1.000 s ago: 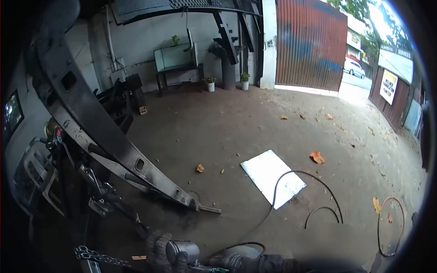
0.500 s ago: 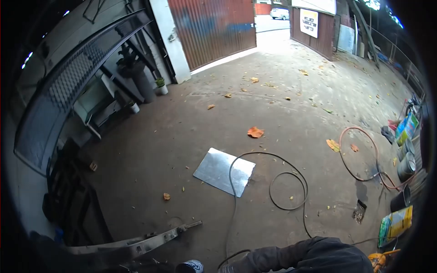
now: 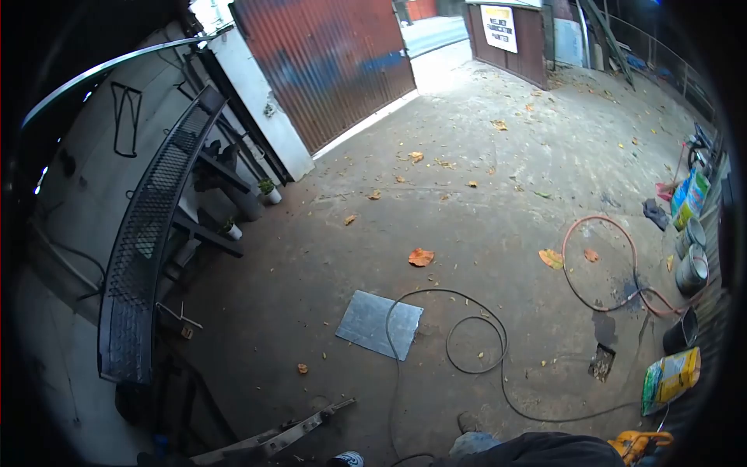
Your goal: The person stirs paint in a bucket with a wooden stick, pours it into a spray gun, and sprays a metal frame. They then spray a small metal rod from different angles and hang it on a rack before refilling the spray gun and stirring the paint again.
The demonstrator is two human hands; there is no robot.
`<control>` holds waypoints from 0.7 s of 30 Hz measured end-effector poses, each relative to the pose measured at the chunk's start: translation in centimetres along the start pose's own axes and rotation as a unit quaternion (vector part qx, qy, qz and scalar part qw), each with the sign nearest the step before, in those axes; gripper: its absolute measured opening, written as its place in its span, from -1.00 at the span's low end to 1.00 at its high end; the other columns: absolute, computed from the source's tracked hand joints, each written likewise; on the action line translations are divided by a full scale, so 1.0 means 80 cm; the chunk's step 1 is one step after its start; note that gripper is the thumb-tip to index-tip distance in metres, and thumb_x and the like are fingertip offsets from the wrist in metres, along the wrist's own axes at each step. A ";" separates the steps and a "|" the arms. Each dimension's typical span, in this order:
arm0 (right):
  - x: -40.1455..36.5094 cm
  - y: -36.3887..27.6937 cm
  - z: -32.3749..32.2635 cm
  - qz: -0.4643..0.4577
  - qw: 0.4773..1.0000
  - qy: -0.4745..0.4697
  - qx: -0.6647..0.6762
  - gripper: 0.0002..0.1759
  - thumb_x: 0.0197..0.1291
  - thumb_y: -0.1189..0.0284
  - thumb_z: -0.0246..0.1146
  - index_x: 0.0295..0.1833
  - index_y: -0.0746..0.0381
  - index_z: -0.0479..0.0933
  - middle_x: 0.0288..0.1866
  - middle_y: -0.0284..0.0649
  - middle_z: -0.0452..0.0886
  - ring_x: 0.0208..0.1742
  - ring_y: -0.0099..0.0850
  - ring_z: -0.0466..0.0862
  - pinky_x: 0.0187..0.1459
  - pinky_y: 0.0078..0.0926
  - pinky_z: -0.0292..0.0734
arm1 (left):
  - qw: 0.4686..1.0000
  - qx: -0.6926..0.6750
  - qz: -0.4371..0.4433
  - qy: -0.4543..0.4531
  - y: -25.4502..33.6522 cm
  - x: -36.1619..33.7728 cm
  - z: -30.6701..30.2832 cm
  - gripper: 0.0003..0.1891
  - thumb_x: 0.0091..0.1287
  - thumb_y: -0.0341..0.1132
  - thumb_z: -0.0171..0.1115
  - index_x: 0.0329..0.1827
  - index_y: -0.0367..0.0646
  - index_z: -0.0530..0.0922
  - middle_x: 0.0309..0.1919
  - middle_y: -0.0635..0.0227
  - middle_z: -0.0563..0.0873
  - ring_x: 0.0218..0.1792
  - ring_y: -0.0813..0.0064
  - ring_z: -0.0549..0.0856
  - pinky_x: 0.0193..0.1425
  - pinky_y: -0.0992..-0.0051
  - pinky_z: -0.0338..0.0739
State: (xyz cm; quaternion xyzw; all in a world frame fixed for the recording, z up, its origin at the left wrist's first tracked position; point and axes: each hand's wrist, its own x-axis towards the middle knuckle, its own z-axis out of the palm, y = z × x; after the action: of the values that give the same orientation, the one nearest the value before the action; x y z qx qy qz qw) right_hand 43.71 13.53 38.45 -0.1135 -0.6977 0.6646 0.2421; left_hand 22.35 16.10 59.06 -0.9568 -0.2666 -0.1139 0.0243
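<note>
Neither of my hands shows in the head view. A dark sleeve [image 3: 548, 450] fills part of the bottom edge, with greyish-blue cloth [image 3: 475, 444] beside it. Close to the sleeve, a dark cable [image 3: 537, 419] runs along the floor and forms a loop. That cable crosses a flat metal sheet [image 3: 366, 325] lying on the concrete. At the lower left, a long metal bar [image 3: 299, 430] slants in toward the middle. A can-like thing with a printed label [image 3: 349, 459] is cut off at the bottom edge. An orange tool-like thing [image 3: 640, 445] sits right of the sleeve.
A black mesh-panelled metal frame [image 3: 159, 187] stands along the left wall. On the right are buckets [image 3: 691, 272], a yellow-green bag [image 3: 671, 380] and a reddish hose [image 3: 572, 241]. A small hole [image 3: 601, 363] breaks the floor. Behind stands a rusty corrugated gate [image 3: 327, 70].
The view has shifted and tilted. The dark sleeve that stretched left along the bottom edge has drawn back, uncovering more cable and the greyish-blue cloth. The floor items look unmoved.
</note>
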 end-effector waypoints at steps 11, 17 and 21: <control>-0.062 -0.108 -0.116 0.141 0.961 0.238 -0.005 -0.56 0.41 0.58 0.19 0.37 0.18 0.53 0.00 -0.30 0.70 -0.14 -0.59 0.61 -0.14 -0.53 0.54 | 0.948 0.006 -0.265 0.174 -0.084 0.084 -0.088 -0.46 0.38 -0.25 0.33 0.37 -0.31 0.52 0.30 -0.11 0.55 0.35 -0.02 0.54 0.46 0.16 0.44; -0.176 -0.011 -0.260 0.204 0.736 0.623 -0.172 -0.61 0.54 0.27 0.20 0.31 0.27 0.52 0.01 -0.20 0.69 0.00 -0.36 0.65 0.04 -0.26 0.54 | 0.767 -0.038 -0.519 0.377 -0.369 -0.020 -0.098 -0.74 0.47 -0.24 0.34 -0.04 -0.31 0.67 -0.26 0.23 0.77 -0.21 0.36 0.76 -0.02 0.35 0.67; -0.191 0.004 -0.339 0.181 0.599 0.776 -0.074 -0.58 0.44 0.34 0.30 0.31 0.29 0.56 0.10 -0.29 0.66 -0.05 -0.47 0.57 -0.02 -0.36 0.48 | 0.751 0.063 -0.589 0.291 -0.523 -0.060 -0.092 -0.80 0.46 -0.23 0.29 -0.10 -0.18 0.70 -0.28 0.20 0.78 -0.26 0.28 0.75 -0.10 0.32 0.65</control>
State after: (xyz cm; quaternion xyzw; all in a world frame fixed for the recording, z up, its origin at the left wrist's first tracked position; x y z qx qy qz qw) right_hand 70.05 29.89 35.27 -0.7280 -0.2586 0.3025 0.5582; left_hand -4.74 48.70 64.53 -0.5268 -0.7639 -0.3620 0.0890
